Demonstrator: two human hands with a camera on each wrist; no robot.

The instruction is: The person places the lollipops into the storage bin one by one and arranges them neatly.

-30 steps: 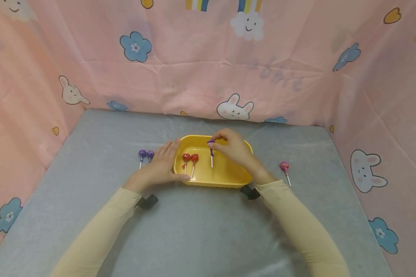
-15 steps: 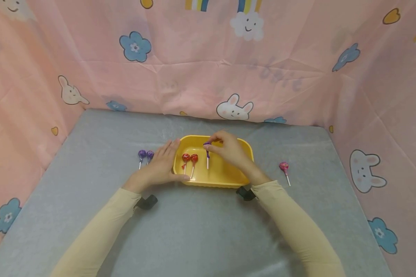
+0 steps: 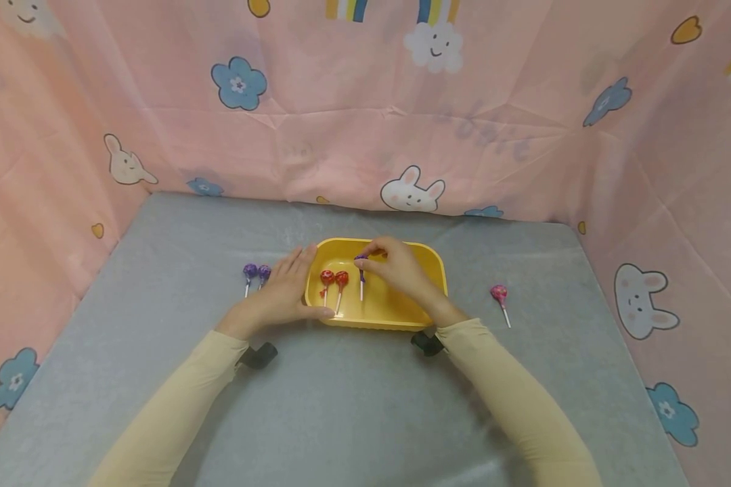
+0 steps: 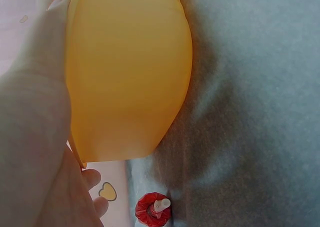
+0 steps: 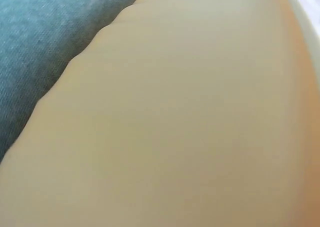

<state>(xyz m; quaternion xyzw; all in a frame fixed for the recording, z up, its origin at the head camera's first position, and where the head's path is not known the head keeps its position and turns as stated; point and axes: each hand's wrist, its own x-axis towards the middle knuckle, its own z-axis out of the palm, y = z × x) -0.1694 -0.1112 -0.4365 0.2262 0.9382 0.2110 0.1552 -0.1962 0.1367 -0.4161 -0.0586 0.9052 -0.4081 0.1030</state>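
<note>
My left hand (image 3: 280, 292) rests against the left end of a yellow tray (image 3: 371, 323), its fingers along the rim and the thumb at the front corner. In the left wrist view the palm lies against the tray's wall (image 4: 127, 77). My right hand (image 3: 399, 270) pinches a purple-wrapped lollipop (image 3: 361, 276) by its head, over the tray, stick pointing toward me. Whether the stick touches the tray floor, I cannot tell. To its left, two red lollipops (image 3: 341, 279) lie side by side in the tray. The right wrist view does not show the right hand.
Two purple lollipops (image 3: 250, 272) lie left of the tray, partly behind my left hand. A pink lollipop (image 3: 499, 295) lies to the right on the grey cloth (image 3: 353, 406). One red-wrapped lollipop (image 4: 152, 209) shows in the left wrist view. A pink curtain (image 3: 317, 149) surrounds the table.
My right hand has moved a little left and toward me with the purple lollipop, nearer the two red ones. The left hand and the tray have stayed in place.
</note>
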